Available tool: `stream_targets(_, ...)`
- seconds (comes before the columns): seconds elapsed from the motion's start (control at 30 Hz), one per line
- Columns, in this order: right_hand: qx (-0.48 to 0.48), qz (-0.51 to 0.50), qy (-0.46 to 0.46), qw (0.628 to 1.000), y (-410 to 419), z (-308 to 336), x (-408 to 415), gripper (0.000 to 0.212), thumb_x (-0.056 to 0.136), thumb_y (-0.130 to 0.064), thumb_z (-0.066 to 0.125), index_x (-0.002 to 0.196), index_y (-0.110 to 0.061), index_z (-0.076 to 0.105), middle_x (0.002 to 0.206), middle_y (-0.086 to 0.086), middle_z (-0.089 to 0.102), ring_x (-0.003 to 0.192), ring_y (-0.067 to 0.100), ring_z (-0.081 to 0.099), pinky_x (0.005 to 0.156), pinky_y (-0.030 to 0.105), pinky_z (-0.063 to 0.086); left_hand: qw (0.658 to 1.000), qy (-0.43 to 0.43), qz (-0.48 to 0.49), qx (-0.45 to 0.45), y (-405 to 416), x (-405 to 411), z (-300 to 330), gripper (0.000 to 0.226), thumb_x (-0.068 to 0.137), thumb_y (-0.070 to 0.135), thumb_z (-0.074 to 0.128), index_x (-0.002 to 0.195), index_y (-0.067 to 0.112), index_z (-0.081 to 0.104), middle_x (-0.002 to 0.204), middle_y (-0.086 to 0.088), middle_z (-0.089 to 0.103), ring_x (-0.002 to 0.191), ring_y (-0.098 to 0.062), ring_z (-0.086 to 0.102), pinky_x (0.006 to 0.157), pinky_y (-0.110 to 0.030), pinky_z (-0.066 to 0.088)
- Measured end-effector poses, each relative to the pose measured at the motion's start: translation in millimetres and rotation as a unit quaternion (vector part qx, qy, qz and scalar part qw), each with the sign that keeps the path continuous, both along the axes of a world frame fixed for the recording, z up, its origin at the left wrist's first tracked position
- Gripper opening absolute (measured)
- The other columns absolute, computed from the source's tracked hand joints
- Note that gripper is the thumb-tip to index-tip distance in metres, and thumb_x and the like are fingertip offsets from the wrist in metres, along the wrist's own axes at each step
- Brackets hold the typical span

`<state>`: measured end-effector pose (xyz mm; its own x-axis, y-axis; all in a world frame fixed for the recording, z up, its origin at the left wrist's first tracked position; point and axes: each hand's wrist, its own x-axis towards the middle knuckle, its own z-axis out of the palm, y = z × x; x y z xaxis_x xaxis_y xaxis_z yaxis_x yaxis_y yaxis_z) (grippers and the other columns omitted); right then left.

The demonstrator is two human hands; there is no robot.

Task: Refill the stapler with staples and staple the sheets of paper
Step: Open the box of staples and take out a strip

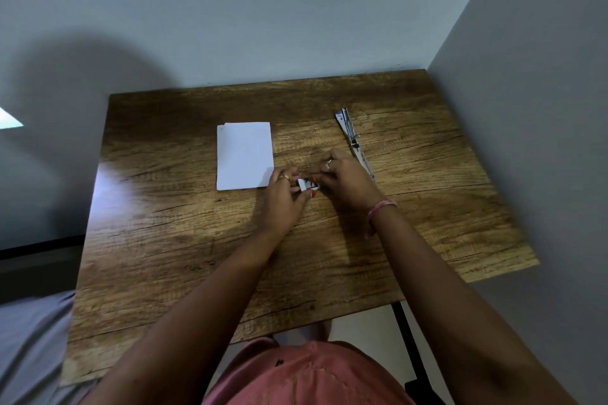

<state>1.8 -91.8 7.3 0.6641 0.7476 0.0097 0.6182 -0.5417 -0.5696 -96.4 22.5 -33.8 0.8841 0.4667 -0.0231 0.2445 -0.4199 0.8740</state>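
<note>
A small white staple box (308, 183) is held between both hands over the middle of the wooden table (197, 240). My left hand (285, 199) grips its left end and my right hand (343, 177) pinches its right end from above. The stapler (353, 140) lies swung open flat, a long metal strip at the right of the hands, its near end hidden behind my right hand. A small stack of white paper sheets (245, 154) lies to the left, its near right corner under my left fingers.
The table stands in a corner, with a grey wall (296, 26) behind and another wall (526, 108) on the right. A black table leg (409, 339) shows below the near right edge. Grey fabric (33, 339) lies at the lower left.
</note>
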Motion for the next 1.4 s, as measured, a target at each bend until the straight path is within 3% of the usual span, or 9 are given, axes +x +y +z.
stream_targets(0.23, 0.030, -0.158, 0.078, 0.984, -20, 9, 9, 0.028, 0.089, 0.000, 0.054, 0.113, -0.007, 0.068, 0.117, 0.008, 0.068, 0.108, 0.015, 0.061, 0.085, 0.007, 0.036, 1.000, 0.000, 0.006, -0.008, 0, 1, -1, 0.057, 0.083, 0.010, 0.070, 0.134, 0.004, 0.046, 0.131, -0.009, 0.047, 0.107, -0.007, 0.054, 0.077, 0.006, 0.039)
stream_targets(0.57, -0.047, -0.169, 0.097, 0.980, -25, 6, 11, 0.025, 0.090, -0.011, 0.061, 0.113, -0.007, 0.068, 0.115, 0.011, 0.069, 0.110, 0.022, 0.061, 0.074, 0.010, 0.032, 1.000, -0.002, 0.013, -0.024, 1, 1, -2, 0.064, 0.081, 0.007, 0.072, 0.138, 0.007, 0.043, 0.132, -0.008, 0.046, 0.110, -0.008, 0.054, 0.086, -0.007, 0.044)
stream_targets(0.73, -0.036, -0.136, 0.140, 0.980, -15, 8, 4, 0.025, 0.090, -0.008, 0.060, 0.113, -0.008, 0.068, 0.119, 0.007, 0.067, 0.113, 0.018, 0.060, 0.091, 0.016, 0.039, 0.998, -0.020, 0.002, -0.053, 1, -1, -4, 0.066, 0.080, 0.000, 0.070, 0.138, 0.006, 0.040, 0.131, -0.011, 0.044, 0.112, -0.007, 0.052, 0.082, 0.000, 0.043)
stream_targets(0.87, -0.041, -0.131, 0.132, 0.982, -7, 6, -1, 0.025, 0.091, -0.006, 0.056, 0.114, -0.008, 0.067, 0.121, 0.006, 0.066, 0.114, 0.016, 0.059, 0.079, 0.005, 0.031, 0.998, -0.022, -0.005, -0.054, 2, 0, -4, 0.066, 0.079, 0.000, 0.071, 0.138, 0.007, 0.041, 0.131, -0.010, 0.045, 0.115, -0.008, 0.050, 0.083, 0.000, 0.042)
stream_targets(1.0, -0.038, -0.122, 0.144, 0.981, -11, 7, 0, 0.036, 0.087, 0.000, 0.058, 0.122, -0.007, 0.062, 0.120, 0.008, 0.066, 0.112, 0.016, 0.060, 0.080, 0.004, 0.034, 0.999, -0.036, -0.024, -0.017, 2, -3, -3, 0.060, 0.082, -0.003, 0.066, 0.137, 0.005, 0.043, 0.132, -0.009, 0.044, 0.118, -0.008, 0.049, 0.087, -0.001, 0.042)
stream_targets(1.1, -0.004, -0.117, 0.200, 0.973, -17, 9, 2, 0.038, 0.089, 0.005, 0.050, 0.125, -0.005, 0.059, 0.118, 0.009, 0.066, 0.108, 0.018, 0.063, 0.095, 0.027, 0.049, 0.998, -0.042, -0.033, 0.033, 0, -5, -3, 0.051, 0.086, 0.000, 0.062, 0.135, 0.004, 0.048, 0.130, -0.008, 0.044, 0.117, -0.012, 0.052, 0.091, -0.003, 0.040)
stream_targets(1.17, 0.056, -0.140, 0.250, 0.956, -25, 10, 5, 0.037, 0.091, 0.007, 0.047, 0.125, -0.004, 0.059, 0.115, 0.009, 0.067, 0.101, 0.018, 0.065, 0.088, 0.031, 0.055, 0.994, -0.048, -0.038, 0.088, -3, -4, -6, 0.043, 0.088, 0.004, 0.061, 0.130, 0.002, 0.054, 0.126, -0.010, 0.048, 0.114, -0.014, 0.053, 0.095, -0.004, 0.035)
stream_targets(1.3, 0.056, -0.194, 0.104, 0.974, -49, 10, 13, 0.031, 0.090, 0.001, 0.052, 0.115, -0.010, 0.067, 0.105, -0.003, 0.068, 0.090, 0.009, 0.064, 0.075, 0.006, 0.046, 0.989, -0.034, -0.036, 0.141, -7, 0, -10, 0.040, 0.091, 0.013, 0.059, 0.130, 0.004, 0.054, 0.123, -0.009, 0.049, 0.111, -0.017, 0.054, 0.097, -0.014, 0.040)
stream_targets(1.4, 0.039, -0.211, 0.097, 0.972, -68, 2, 16, 0.025, 0.088, -0.002, 0.059, 0.109, -0.012, 0.069, 0.105, 0.003, 0.072, 0.088, 0.011, 0.067, 0.084, 0.022, 0.053, 0.981, -0.004, -0.027, 0.190, -8, 12, -7, 0.046, 0.093, 0.022, 0.057, 0.136, 0.011, 0.048, 0.123, -0.010, 0.045, 0.113, -0.021, 0.047, 0.095, -0.028, 0.043)
